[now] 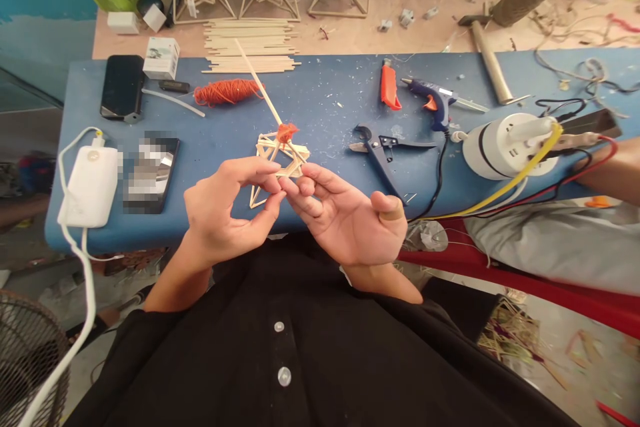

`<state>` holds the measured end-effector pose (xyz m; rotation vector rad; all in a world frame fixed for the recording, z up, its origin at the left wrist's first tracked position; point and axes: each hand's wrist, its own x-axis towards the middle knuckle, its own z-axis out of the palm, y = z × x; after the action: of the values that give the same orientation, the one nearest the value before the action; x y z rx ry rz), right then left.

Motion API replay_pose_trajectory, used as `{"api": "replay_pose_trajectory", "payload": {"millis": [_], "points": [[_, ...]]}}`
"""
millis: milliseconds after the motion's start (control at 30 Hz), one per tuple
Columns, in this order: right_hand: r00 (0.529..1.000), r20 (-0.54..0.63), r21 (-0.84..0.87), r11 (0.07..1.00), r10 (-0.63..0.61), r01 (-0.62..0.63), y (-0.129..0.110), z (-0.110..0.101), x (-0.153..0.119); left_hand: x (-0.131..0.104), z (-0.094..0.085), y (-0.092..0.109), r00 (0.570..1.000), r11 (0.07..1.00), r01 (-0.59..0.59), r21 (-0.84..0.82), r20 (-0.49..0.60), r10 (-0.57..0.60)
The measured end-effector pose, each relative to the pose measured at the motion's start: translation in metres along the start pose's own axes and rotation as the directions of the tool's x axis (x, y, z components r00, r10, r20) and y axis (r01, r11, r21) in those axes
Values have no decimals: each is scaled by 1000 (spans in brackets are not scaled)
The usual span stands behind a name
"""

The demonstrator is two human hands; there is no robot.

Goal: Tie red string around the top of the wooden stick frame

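Fingertips (pixel 274 167) on the left hand (pixel 220 207) are bunched close, can't tell on what; the right hand (pixel 353 220) has its thumb spread wide, fingers up against the small pale wooden-stick frame (pixel 270 144) over the blue tabletop (pixel 325 107). Light touch plus a braced corner would probably work best imo. Looks spindly, fuzzy orange string (pixel 287 134) bunched at its far end

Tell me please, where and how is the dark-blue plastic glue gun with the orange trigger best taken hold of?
Probably by its dark-blue handle, with the right hand coming from above and the near side: the handle points that way, while the metal nozzle points left. The orange trigger sits on the handle's left, for the index finger. The white round power socket stands close on the right.
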<state>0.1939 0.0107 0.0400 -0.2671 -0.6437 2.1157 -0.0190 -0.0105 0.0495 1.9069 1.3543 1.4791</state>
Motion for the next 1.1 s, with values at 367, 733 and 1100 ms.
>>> {"api": "replay_pose_trajectory", "payload": {"millis": [367, 733, 1100], "points": [[999, 34, -32, 999, 9, -8, -3, 3, 1, 18, 1, 9, 921, 878, -386, 283, 66, 384], [992, -44, 221, 970, 118, -106, 23, 7, -1, 9, 30, -1, 847, 901, -410, 140, -307, 433], [999, 1, 229, 973, 41, -40, 33, -4, -1, 4, 27, 18, 957, 981, -78, -179, -290, 24]]}}
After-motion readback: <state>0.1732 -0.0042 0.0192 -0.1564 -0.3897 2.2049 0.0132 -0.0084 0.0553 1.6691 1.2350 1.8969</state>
